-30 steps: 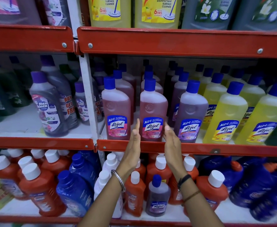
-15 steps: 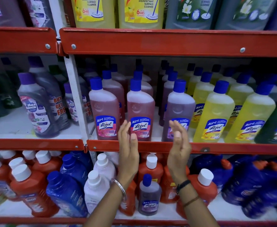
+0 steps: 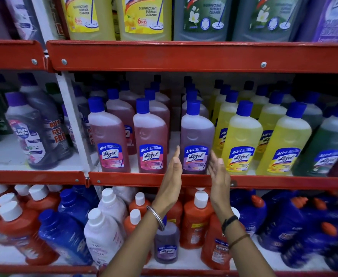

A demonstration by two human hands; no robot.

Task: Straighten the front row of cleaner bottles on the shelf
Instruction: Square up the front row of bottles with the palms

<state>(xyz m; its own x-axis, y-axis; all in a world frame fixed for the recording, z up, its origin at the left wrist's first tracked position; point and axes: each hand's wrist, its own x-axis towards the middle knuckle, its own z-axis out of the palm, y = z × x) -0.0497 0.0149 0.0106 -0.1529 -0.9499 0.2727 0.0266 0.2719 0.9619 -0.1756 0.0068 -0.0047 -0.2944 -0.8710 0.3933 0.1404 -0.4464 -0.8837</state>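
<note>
Purple Lizol bottle (image 3: 196,136), blue cap, upright at middle shelf's red front lip (image 3: 124,177), third in front row. Left hand (image 3: 173,174) and right hand (image 3: 219,172) spread flat, flanking its base; contact unclear.

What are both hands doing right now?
Left hand: open, holding nothing, left of the purple Lizol bottle.
Right hand: open, holding nothing, right of it.

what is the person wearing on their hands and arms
Both forearms are bare, with no sleeves in view and no gloves. The left hand has a thin silver metal bangle at the wrist. The right hand has a black thread band at the wrist and a thinner brown one further up the forearm. A ring cannot be made out for certain.
</note>
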